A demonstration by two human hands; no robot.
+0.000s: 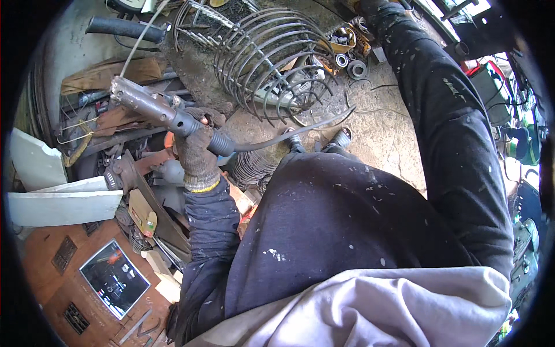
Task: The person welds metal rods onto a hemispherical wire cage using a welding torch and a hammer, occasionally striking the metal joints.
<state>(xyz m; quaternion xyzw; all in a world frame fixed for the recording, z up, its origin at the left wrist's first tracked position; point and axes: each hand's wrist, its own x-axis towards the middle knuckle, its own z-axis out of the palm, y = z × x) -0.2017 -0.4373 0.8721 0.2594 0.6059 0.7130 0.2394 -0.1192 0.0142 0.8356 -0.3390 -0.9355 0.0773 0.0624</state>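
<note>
In my left hand [198, 144], which wears a worn knit work glove with a yellow edge, is a grey welding electrode holder [147, 108]. My fingers wrap round its handle. A long thin electrode rod [140, 45] rises from its far end, and a black cable [295, 132] trails to the right from its ribbed end. My right arm [445, 110], in a paint-spattered dark sleeve, reaches to the top edge. Only a dark bit of my right hand [370, 4] shows there, its fingers hidden. Between my arms, on the floor, lies a cage of curved metal rings [277, 58].
Bearings [356, 70] and a yellow tray of small parts [341, 40] lie beyond the cage. On the left are scrap wood [110, 75], white boards [63, 205], an angle grinder [118, 173] and a brown panel [43, 254]. My feet [341, 137] stand near the cage.
</note>
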